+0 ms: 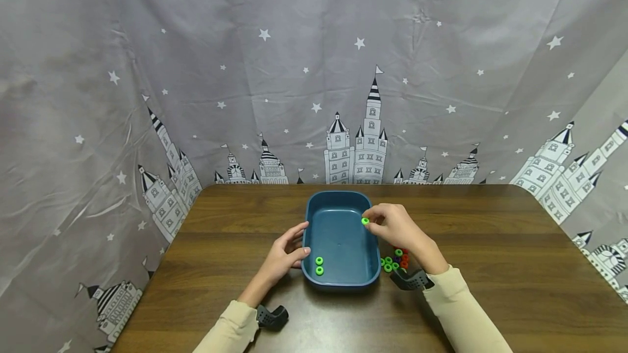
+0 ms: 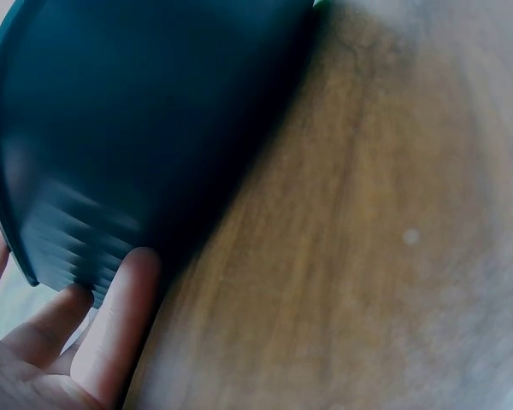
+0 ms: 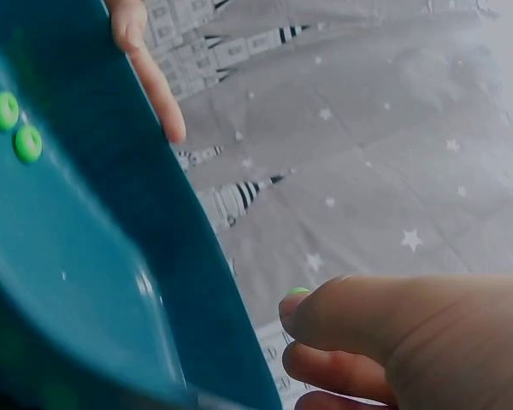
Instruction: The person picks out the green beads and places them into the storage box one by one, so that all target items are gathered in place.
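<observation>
Between the thumb and fingertips of my right hand (image 1: 392, 225) is a small green ring-shaped bead (image 1: 365, 221), held above the right rim of a blue tray (image 1: 338, 233). In the right wrist view only a sliver of this bead (image 3: 298, 290) shows past the thumb. My left hand (image 1: 282, 252) touches the tray's left side, its fingers (image 2: 124, 316) against the outer wall in the left wrist view. Two green beads (image 1: 319, 266) lie near each other on the tray floor, toward the near left corner.
Right of the tray, a loose group of green beads (image 1: 388, 267), red beads (image 1: 404, 259) and a dark blue one lies on the wooden table (image 1: 500, 255), partly hidden by the right forearm. A grey curtain (image 1: 304, 97) with printed castles hangs behind the table.
</observation>
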The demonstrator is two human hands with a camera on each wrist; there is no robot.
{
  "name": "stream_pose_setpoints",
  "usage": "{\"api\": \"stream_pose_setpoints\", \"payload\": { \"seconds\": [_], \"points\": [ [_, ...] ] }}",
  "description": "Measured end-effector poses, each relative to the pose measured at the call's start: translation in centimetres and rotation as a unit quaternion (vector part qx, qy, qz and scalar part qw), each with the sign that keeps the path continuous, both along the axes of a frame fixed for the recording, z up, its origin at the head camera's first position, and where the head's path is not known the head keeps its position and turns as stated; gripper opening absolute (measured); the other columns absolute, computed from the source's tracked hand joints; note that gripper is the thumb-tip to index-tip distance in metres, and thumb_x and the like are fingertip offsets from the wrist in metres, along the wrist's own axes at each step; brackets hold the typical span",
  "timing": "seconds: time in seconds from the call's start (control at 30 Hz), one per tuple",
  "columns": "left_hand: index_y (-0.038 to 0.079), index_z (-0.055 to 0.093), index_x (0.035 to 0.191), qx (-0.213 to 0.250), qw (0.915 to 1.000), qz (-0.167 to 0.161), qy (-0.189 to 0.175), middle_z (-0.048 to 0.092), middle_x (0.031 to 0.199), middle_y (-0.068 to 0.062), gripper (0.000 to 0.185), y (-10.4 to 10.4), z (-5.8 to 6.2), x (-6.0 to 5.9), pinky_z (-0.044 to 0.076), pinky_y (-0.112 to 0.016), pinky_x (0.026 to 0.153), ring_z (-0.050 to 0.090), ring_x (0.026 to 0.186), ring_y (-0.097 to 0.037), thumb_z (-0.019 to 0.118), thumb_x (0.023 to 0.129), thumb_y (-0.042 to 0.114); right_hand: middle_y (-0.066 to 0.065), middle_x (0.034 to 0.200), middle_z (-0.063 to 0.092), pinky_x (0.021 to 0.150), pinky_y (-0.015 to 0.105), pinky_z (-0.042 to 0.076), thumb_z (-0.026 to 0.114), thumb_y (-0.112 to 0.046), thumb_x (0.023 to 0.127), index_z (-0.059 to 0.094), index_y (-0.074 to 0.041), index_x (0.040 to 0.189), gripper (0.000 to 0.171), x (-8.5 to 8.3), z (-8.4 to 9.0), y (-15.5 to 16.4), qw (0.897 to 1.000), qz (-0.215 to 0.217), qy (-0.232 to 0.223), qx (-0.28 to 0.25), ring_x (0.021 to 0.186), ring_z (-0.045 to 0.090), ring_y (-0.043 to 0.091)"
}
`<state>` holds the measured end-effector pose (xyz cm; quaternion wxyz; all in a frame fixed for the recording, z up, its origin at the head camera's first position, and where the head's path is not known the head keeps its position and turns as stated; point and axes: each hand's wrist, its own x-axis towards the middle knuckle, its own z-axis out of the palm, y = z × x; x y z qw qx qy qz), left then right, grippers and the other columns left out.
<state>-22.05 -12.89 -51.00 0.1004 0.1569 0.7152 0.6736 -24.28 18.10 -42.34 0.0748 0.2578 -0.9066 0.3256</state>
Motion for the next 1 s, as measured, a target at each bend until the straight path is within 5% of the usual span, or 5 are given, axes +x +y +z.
{"api": "stream_pose_setpoints", "payload": {
  "seconds": [1.0],
  "points": [
    [0.004, 0.036, 0.156, 0.000, 1.0000, -0.002, 0.004, 0.039, 0.155, -0.035, 0.067, 0.1, 0.2, 0.1, 0.064, -0.035, 0.074, 0.054, 0.131, -0.052, 0.064, 0.096, 0.010, 0.002, 0.088, 0.075, 0.067, 0.017, 0.050, 0.073, -0.009, 0.090, 0.078, -0.004, 0.103, 0.015, 0.3, -1.3, -5.8, 0.996, 0.080, -0.012, 0.034, 0.076, 0.061, 0.006]
  ]
}}
